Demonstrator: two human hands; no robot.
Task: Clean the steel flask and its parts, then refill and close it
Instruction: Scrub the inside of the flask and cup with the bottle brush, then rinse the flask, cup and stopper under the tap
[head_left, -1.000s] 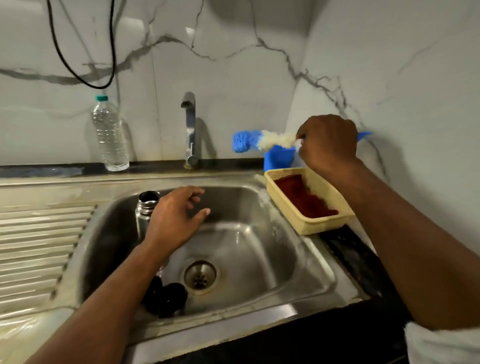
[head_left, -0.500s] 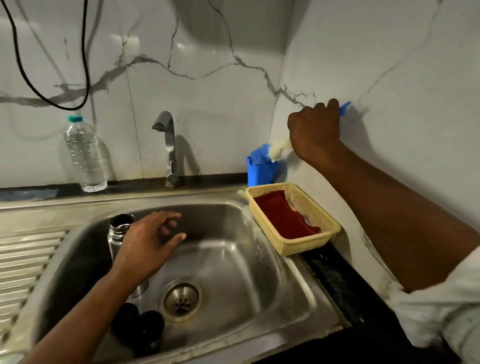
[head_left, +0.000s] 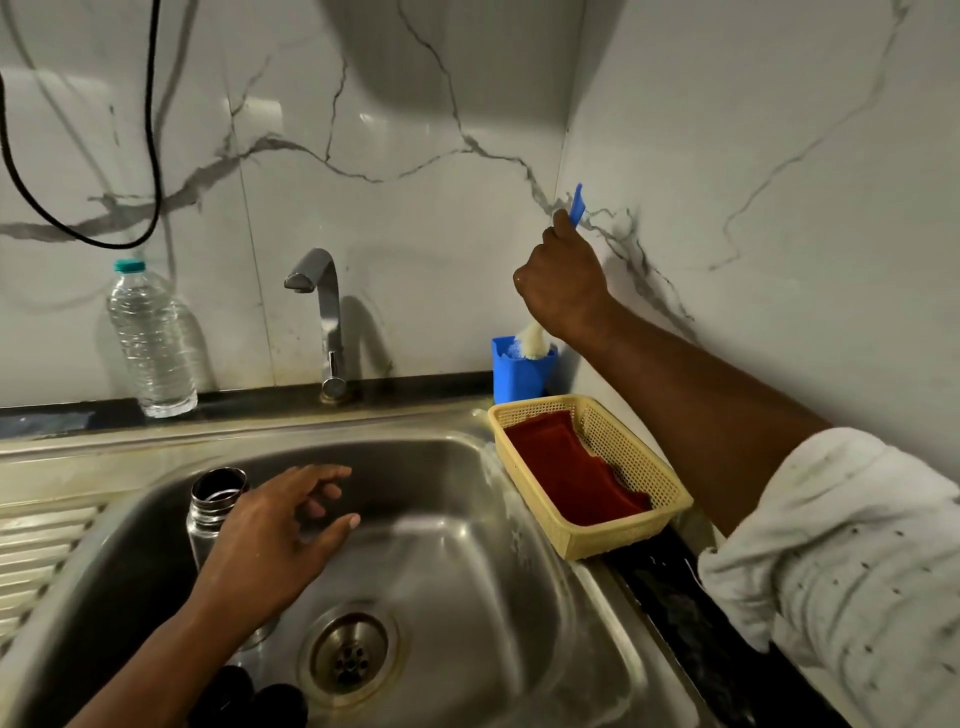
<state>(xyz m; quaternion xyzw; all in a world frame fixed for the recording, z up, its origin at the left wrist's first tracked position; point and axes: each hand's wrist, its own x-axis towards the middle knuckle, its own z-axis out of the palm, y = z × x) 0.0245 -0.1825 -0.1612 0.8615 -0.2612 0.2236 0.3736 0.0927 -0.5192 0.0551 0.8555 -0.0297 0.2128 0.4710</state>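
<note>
Right hand (head_left: 563, 283) grips brush (head_left: 532, 340), bristles hidden in holder (head_left: 519, 376); left hand (head_left: 275, 540) relaxed, half-hiding flask (head_left: 215, 501).

The right hand (head_left: 563, 288) is raised at the end of an extended forearm, knuckles toward the camera, fingers curled into a fist around the handle of the brush (head_left: 575, 205); the handle tip projects above the fist, the bristles below it. A white sleeve (head_left: 831, 545) is pushed up past the elbow. The left hand (head_left: 275, 540) is held low, palm down, fingers loosely spread and relaxed, gripping nothing.
</note>
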